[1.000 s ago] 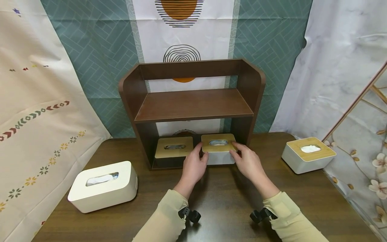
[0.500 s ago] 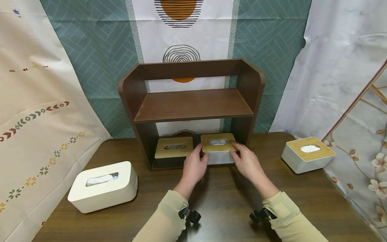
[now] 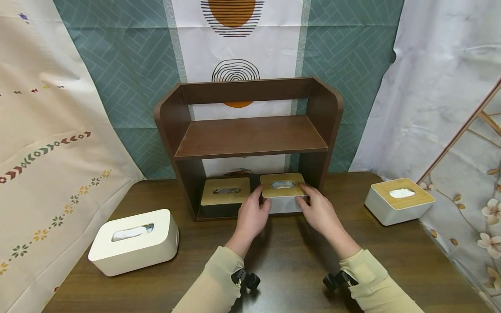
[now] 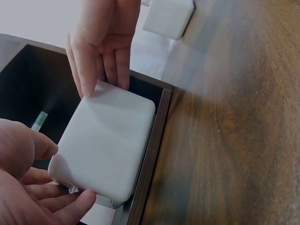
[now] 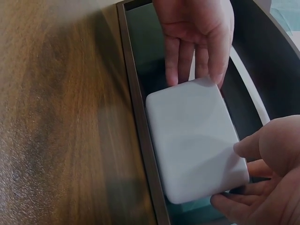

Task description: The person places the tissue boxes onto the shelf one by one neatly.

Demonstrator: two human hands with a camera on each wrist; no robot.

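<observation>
At the front of the shelf [image 3: 250, 134], your left hand [image 3: 252, 215] and right hand [image 3: 321, 211] share the grip, holding the wood-lidded tissue box [image 3: 282, 194] by opposite ends; it lies between them, neither hand clearly nearer, inside the shelf's lower bay, long axis running along the shelf's front edge

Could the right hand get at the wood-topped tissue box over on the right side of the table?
Probably, once freed: the right hand is gripping another tissue box, but nothing visible stands between that hand and the right-side tissue box.
</observation>
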